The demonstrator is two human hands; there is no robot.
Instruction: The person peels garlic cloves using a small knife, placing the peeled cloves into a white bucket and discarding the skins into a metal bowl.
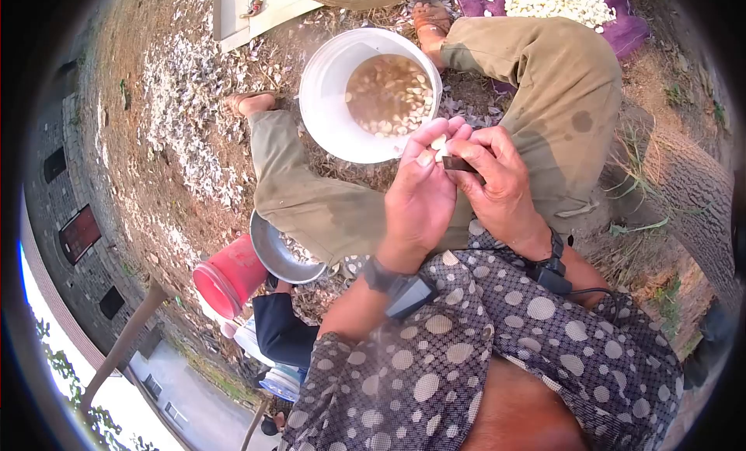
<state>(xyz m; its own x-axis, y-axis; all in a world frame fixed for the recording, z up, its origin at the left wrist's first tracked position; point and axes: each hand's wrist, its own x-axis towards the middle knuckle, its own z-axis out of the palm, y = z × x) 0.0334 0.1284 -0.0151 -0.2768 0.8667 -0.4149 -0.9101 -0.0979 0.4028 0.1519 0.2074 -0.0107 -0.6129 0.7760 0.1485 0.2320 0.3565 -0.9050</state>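
My left hand (pixel 420 190) is closed with its palm up, pinching a pale garlic clove (pixel 439 144) between thumb and fingers. My right hand (pixel 496 175) grips a small dark blade (pixel 458 164), its end against the clove. Just beyond both hands stands a white bucket (pixel 322 101) of brownish water, with many pale cloves (pixel 400 113) in it. The far part of the blade is hidden by my right fingers.
Peeled cloves (pixel 559 4) lie on a purple cloth (pixel 628 35) at the top right. A metal basin (pixel 268 245) and a red bucket (pixel 225 276) stand left, near another person's dark-clothed leg (pixel 284 330). Papery skins (pixel 190 109) litter the ground. A tree trunk (pixel 691 194) is at right.
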